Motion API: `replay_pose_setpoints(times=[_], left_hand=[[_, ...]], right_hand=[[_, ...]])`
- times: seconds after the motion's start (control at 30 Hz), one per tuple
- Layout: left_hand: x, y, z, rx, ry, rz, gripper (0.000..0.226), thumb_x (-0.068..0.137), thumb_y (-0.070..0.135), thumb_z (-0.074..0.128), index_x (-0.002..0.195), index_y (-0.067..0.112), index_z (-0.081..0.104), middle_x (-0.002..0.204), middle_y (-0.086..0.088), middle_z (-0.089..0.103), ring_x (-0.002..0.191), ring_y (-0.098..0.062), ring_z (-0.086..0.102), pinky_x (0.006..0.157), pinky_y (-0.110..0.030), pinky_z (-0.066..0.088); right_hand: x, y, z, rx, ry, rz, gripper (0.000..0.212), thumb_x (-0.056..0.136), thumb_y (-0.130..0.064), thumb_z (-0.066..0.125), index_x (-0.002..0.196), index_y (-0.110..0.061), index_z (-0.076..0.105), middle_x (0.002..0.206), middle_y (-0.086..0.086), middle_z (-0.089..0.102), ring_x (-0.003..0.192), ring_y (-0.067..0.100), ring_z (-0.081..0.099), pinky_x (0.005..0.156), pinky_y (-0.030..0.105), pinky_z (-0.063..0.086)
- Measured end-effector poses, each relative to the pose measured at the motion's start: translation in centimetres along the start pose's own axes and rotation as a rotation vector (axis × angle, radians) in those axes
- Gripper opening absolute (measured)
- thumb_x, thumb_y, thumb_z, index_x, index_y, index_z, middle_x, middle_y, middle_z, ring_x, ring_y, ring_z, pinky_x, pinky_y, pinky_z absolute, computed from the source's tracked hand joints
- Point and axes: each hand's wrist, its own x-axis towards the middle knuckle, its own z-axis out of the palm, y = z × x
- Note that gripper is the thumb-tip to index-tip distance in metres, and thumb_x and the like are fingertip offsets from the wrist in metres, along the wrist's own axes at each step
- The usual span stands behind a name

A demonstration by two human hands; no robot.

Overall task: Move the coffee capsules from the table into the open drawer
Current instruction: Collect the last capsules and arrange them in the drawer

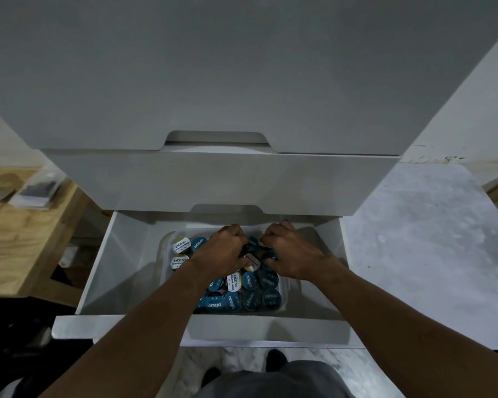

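Observation:
Several coffee capsules (250,294) with blue or white-and-gold lids fill a clear plastic tray (165,245) inside the open white drawer (121,259). Both my hands reach down into the tray. My left hand (223,248) has its fingers curled down among the capsules at the tray's middle. My right hand (289,251) is beside it, fingers also curled into the pile. Whether either hand grips a capsule is hidden by the knuckles.
The drawer sticks out of a white cabinet (213,182) whose upper drawers are closed. A wooden table (18,242) with plastic packets stands to the left. Marbled floor (414,239) lies to the right, and my shoes show below the drawer front.

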Motion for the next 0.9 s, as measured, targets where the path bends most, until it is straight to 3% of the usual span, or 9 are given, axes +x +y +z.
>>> replay_pose_setpoints(times=[0.23,0.43,0.7,0.9], left_hand=[[0.0,0.5,-0.4,0.023,-0.011,-0.008,0.046,0.085,0.036,0.064,0.123,0.012,0.057,0.119,-0.006,0.049,0.112,-0.022,0.046,0.098,-0.034,0.041],[-0.6,1.1,-0.9,0.012,0.010,-0.046,0.045,0.087,0.035,0.061,0.125,0.012,0.055,0.119,-0.006,0.051,0.113,-0.021,0.047,0.098,-0.032,0.041],[-3.2,2.0,-2.3,0.001,0.160,-0.225,0.046,0.090,0.041,0.056,0.128,0.016,0.052,0.127,-0.006,0.057,0.112,-0.023,0.056,0.095,-0.037,0.046],[-6.7,1.5,-3.9,0.029,0.210,-0.235,0.042,0.092,0.042,0.051,0.127,0.018,0.055,0.124,-0.005,0.059,0.109,-0.025,0.058,0.091,-0.037,0.046]], right_hand=[[-0.1,-0.1,-0.1,-0.037,-0.024,0.000,0.038,0.080,-0.030,0.060,0.112,-0.009,0.064,0.114,0.010,0.057,0.113,0.028,0.044,0.100,0.039,0.039],[-0.3,-0.1,-0.2,0.023,-0.018,0.035,0.040,0.076,-0.028,0.053,0.109,-0.007,0.063,0.111,0.011,0.059,0.110,0.028,0.047,0.100,0.035,0.039],[-1.0,-0.8,-1.3,0.128,0.063,0.129,0.045,0.090,-0.027,0.055,0.130,-0.008,0.050,0.131,0.013,0.052,0.121,0.029,0.045,0.104,0.039,0.040],[-2.5,-3.3,-2.0,0.159,0.087,0.234,0.042,0.091,-0.033,0.056,0.127,-0.011,0.052,0.128,0.012,0.055,0.118,0.029,0.050,0.097,0.035,0.044]])
